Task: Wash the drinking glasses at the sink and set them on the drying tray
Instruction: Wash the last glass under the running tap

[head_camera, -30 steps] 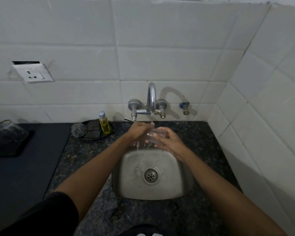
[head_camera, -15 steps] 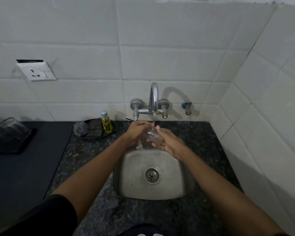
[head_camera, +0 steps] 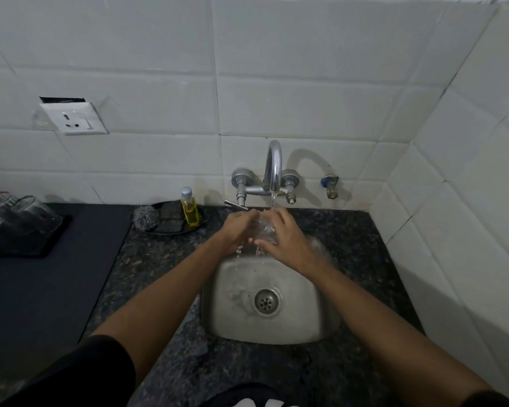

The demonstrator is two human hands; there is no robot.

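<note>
- Under the tap [head_camera: 272, 168], at about 12 o'clock over the sink [head_camera: 269, 327], both hands cup a clear drinking glass [head_camera: 265, 229] in the running water.
- The left hand [head_camera: 237, 230] wraps the glass from the 9 o'clock side, fingers curled round it; the right hand [head_camera: 285, 237] covers it from the 3 o'clock side, fingers laid over its wall.
- The glass is mostly hidden between the palms, so I cannot tell which way its mouth points; it looks tilted, perhaps.
- Step in hand, as I judge it: rinsing this glass, with water spilling off both hands into the basin.
- The drying tray [head_camera: 46, 251] sits on the desk [head_camera: 159, 289] far out at 9 o'clock, with other glasses [head_camera: 21, 214] already resting on it.
- The next move calls for draining the glass, passing it to one hand with a firm grip since it is wet and slippery, then carrying it left across the desk to a free spot on the tray.
- The soap bottle [head_camera: 189, 211] and steel scrubber [head_camera: 145, 220] stand at about 10 o'clock of the sink, close to that path, so the carry should clear them.
</note>
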